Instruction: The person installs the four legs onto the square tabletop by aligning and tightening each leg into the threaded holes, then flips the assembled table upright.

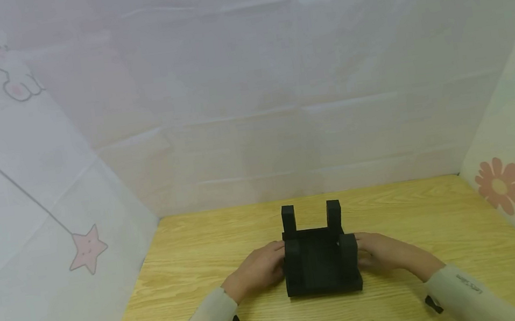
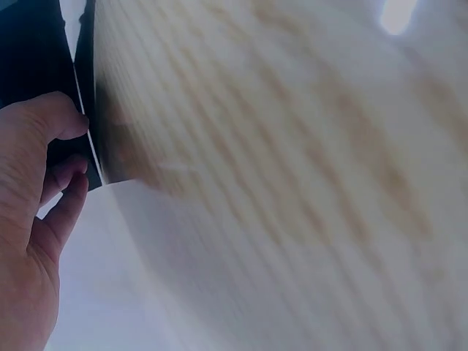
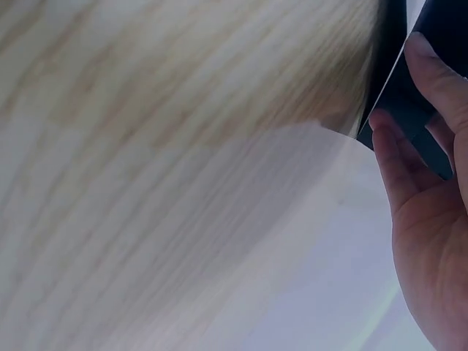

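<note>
A black stand (image 1: 320,260) with a flat square base and upright blocky posts near its corners is on the wooden table in the head view, much like a small upturned stool. My left hand (image 1: 261,265) grips its left side, and my right hand (image 1: 386,250) grips the opposite side. In the left wrist view the thumb (image 2: 67,121) lies on the dark edge with curled fingers below it. The right wrist view has the thumb (image 3: 431,69) against the dark side and the fingers bent at its lower edge. The posts partly hide the fingertips in the head view.
The wooden table (image 1: 192,256) ends at a pale hanging sheet (image 1: 236,76) at the back. Similar sheets with printed figures, such as a pink star (image 1: 87,250) and a red flower (image 1: 502,186), stand along the left and right sides.
</note>
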`<state>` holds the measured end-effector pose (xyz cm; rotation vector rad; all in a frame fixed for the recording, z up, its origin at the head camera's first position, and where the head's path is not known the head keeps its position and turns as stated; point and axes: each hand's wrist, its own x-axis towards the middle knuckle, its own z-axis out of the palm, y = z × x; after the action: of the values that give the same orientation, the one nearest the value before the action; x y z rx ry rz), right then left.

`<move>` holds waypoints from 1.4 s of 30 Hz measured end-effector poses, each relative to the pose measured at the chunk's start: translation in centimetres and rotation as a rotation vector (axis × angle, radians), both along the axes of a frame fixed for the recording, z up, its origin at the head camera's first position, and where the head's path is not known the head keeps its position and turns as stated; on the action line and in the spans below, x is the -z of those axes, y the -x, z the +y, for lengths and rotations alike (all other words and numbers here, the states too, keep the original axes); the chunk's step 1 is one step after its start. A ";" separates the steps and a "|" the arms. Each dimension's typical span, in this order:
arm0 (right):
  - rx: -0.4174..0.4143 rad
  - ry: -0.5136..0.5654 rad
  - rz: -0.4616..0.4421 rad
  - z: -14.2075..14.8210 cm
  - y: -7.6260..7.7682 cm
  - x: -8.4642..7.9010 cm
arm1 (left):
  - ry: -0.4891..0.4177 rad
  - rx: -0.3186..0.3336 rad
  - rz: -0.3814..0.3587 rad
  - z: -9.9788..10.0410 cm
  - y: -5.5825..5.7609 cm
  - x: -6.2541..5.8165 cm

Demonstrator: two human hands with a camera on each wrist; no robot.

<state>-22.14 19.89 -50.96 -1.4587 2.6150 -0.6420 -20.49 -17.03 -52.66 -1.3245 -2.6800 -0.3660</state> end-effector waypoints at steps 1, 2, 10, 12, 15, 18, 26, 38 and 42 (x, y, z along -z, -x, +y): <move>-0.006 0.003 0.019 0.1 0.0 0.0 | -0.001 0.005 0.000 0.0 0.0 -0.1; -0.008 0.002 0.028 0.1 -0.1 0.0 | 0.000 0.009 0.000 0.0 0.0 -0.1; 0.026 0.046 -0.012 0.1 -0.5 -0.3 | -0.034 0.008 -0.005 -0.1 -0.1 -0.2; 0.032 0.058 -0.006 0.1 -0.6 -0.3 | -0.042 0.002 -0.010 -0.1 -0.1 -0.3; 0.035 0.067 0.018 0.1 -0.6 -0.2 | -0.056 -0.011 -0.017 -0.1 -0.3 -0.6; 0.014 0.091 0.089 0.2 -0.6 -0.2 | -0.071 -0.025 0.002 -0.2 -0.5 -1.0; -0.022 0.150 0.296 0.5 -0.9 -0.8 | -0.122 -0.026 0.147 -0.1 -0.2 -1.7; -0.136 0.325 0.531 0.2 -1.4 -1.6 | -0.235 0.133 0.322 -0.4 0.3 -1.6; -0.144 0.345 0.559 0.2 -1.6 -1.9 | -0.271 0.159 0.308 -0.4 0.0 -1.8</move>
<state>-20.56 20.14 -49.04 -2.1840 2.8434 -0.7948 -20.50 -17.47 -50.81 -1.3850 -2.1962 -0.4789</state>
